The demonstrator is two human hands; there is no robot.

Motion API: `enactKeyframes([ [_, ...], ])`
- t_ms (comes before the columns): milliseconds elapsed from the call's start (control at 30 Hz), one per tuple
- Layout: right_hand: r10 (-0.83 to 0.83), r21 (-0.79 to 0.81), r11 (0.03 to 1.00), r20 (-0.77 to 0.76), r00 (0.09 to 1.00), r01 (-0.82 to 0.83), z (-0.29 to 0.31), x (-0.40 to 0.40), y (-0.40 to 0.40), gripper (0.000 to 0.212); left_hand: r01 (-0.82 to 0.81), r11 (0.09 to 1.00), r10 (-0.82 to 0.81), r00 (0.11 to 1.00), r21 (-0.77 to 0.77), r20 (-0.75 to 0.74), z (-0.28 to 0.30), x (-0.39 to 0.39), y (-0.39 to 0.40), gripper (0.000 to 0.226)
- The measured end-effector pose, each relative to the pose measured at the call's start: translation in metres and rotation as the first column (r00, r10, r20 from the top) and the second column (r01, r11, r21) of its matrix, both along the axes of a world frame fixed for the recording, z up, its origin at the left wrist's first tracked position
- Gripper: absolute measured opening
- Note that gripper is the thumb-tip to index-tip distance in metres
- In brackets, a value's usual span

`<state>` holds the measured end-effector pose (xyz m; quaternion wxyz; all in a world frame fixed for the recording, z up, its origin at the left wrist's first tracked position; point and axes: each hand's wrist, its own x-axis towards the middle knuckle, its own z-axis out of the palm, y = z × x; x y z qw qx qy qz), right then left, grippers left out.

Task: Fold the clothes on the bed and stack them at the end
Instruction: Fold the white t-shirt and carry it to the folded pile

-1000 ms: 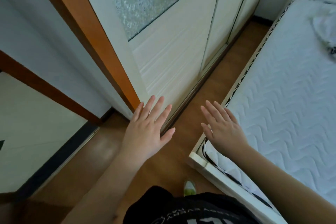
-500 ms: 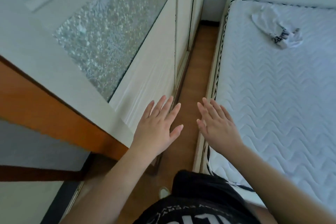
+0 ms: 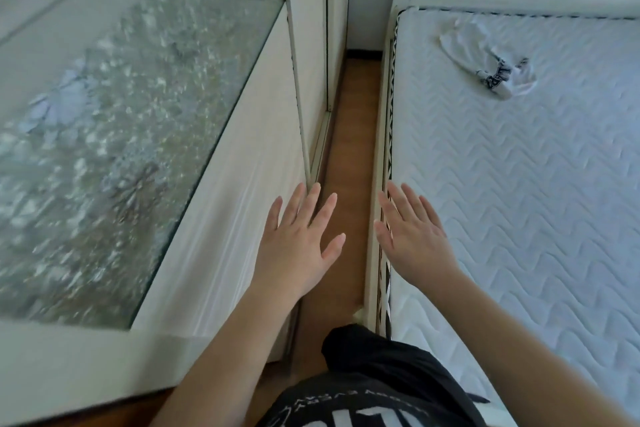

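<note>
Beside the bed (image 3: 391,184), the view has swung round to face it.
Left hand (image 3: 298,246) and right hand (image 3: 415,239) hover spread, empty; crumpled white garment (image 3: 485,63) at two o'clock, unfolded.

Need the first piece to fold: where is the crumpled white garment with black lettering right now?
In the head view, the crumpled white garment lies upper right on the white quilted mattress, near its far end, well beyond both open hands.
</note>
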<state>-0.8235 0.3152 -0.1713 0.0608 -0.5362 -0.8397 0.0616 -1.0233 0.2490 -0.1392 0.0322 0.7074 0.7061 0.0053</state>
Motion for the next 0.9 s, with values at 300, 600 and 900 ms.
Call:
enactKeyframes([
  [300,-0.006,-0.072,0.997,-0.004,1.0,0.006,-0.012,0.009,0.137,0.059,-0.025,1.0,0.025,1.0,-0.009,-0.002,-0.006,-0.008,0.14,0.07],
  [600,-0.127,-0.069,0.99,0.0,0.992,0.126,-0.008,0.046,0.231,0.06,0.127,0.992,-0.128,0.989,-0.01,-0.08,0.004,0.015,0.269,0.069],
  [900,-0.377,-0.045,0.925,-0.005,0.926,0.377,-0.009,0.079,0.31,0.063,0.387,0.922,-0.385,0.914,-0.013,-0.127,-0.012,0.046,0.425,0.07],
])
